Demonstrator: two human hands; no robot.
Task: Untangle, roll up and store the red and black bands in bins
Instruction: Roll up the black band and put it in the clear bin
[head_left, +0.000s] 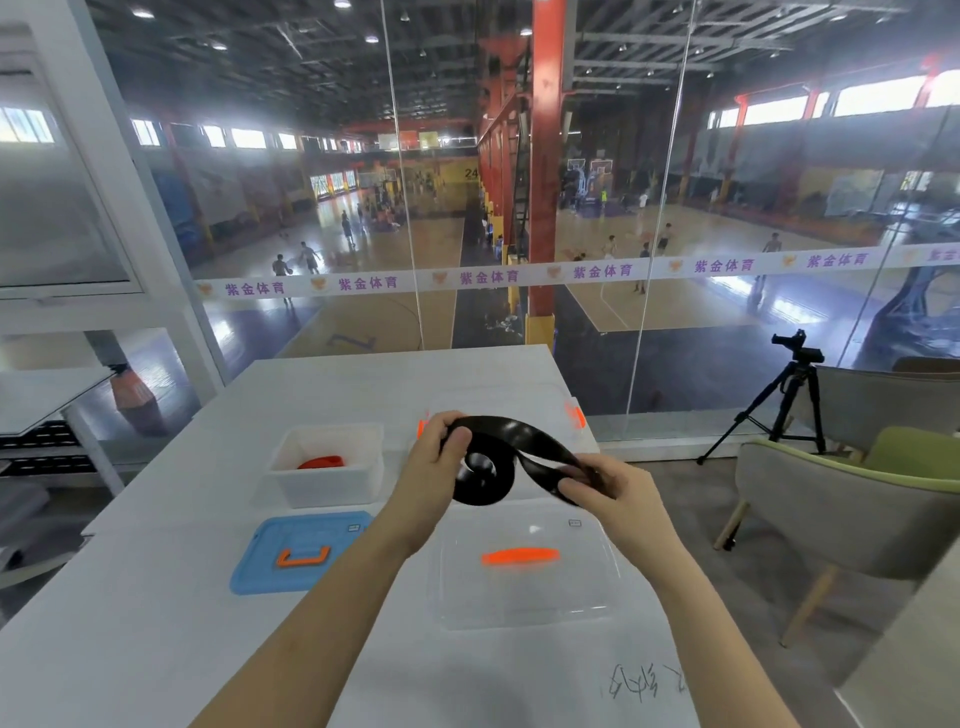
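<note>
Rolling is under way on the black band — both hands are holding it up above the desk, in front of the clear bin at the far right. The left hand is gripping the coiled end, fingers wrapped over the top of the roll, while the right hand is pinching the loose tail, which is arching up and over between the two. The coil is looking only partly wound; a fair length of strap is still hanging free, so this band is judged to be roughly midway through its roll.

The red band is lying inside the white bin to the left, apparently rolled and stored — that half seems done. The blue lid is sitting flat on the desk just in front of the white bin, and the clear lid is lying below the hands, so neither bin is closed. What is left, by my reading: finishing the black roll and dropping it into the clear bin
</note>
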